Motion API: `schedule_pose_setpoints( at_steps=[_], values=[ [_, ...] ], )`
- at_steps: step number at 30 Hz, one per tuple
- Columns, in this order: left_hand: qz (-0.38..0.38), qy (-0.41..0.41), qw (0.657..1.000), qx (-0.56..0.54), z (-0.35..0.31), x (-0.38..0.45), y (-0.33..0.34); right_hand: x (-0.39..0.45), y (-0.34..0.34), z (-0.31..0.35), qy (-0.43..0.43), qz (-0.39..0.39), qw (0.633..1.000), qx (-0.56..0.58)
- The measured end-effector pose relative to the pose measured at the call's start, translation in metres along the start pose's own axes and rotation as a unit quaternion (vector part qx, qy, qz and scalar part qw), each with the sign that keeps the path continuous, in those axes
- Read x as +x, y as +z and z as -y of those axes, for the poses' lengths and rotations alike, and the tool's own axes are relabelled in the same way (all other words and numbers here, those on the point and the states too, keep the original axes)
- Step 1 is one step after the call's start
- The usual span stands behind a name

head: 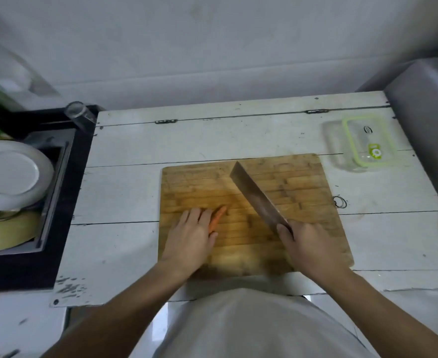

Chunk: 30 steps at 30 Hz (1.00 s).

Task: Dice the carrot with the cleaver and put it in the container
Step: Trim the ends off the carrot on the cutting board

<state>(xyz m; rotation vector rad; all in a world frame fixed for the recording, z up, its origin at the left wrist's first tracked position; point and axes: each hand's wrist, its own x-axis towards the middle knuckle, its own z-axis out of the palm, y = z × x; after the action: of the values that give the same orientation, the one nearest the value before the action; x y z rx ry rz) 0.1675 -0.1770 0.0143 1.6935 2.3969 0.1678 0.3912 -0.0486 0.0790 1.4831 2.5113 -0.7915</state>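
While the left hand [190,235] lies flat over the carrot [217,218], fingers nearly straight and pressing it to the board [303,192], the right hand [313,248] is wrapped tight round the handle of the cleaver [257,196], whose blade slants up and away to the left, its tip beyond the carrot's free end. Only the narrow orange end shows past the fingers, and no cut pieces are visible, so dicing looks barely begun. The risk, as I judge it, lies in those straight fingertips: they sit right alongside the carrot, uncurled, and a chop landing close could catch them. A thin round carrot may also roll under the blade. The container [367,143], with its green-rimmed lid, stands well apart on the table [125,187] beyond the board's far right corner, so pieces carried there could scatter.
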Motion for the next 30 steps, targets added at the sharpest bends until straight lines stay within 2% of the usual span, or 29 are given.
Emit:
schedule_pose_setpoints(
  at_steps=[3,8,13,23,28,30],
  values=[
    [-0.056,0.008,0.996,-0.063,-0.013,0.006,0.011,-0.003,0.012,0.004,-0.013,-0.011,0.999,-0.029],
    [-0.108,0.009,0.984,-0.14,-0.018,0.01,0.029,0.001,0.015,0.014,-0.026,0.006,0.999,-0.043],
    [-0.133,0.024,0.979,-0.15,-0.015,0.011,0.034,0.0,0.021,0.022,-0.025,0.033,0.998,-0.057],
    [-0.129,0.005,0.981,-0.145,-0.016,0.015,0.034,0.001,0.025,0.033,0.001,0.053,0.995,-0.085],
    [-0.11,0.004,0.983,-0.147,-0.017,0.015,0.03,0.028,0.032,0.057,-0.042,0.058,0.995,-0.065],
    [-0.086,-0.003,0.984,-0.153,-0.014,0.014,0.023,0.033,0.028,0.054,-0.021,0.046,0.998,-0.03]
  ],
)
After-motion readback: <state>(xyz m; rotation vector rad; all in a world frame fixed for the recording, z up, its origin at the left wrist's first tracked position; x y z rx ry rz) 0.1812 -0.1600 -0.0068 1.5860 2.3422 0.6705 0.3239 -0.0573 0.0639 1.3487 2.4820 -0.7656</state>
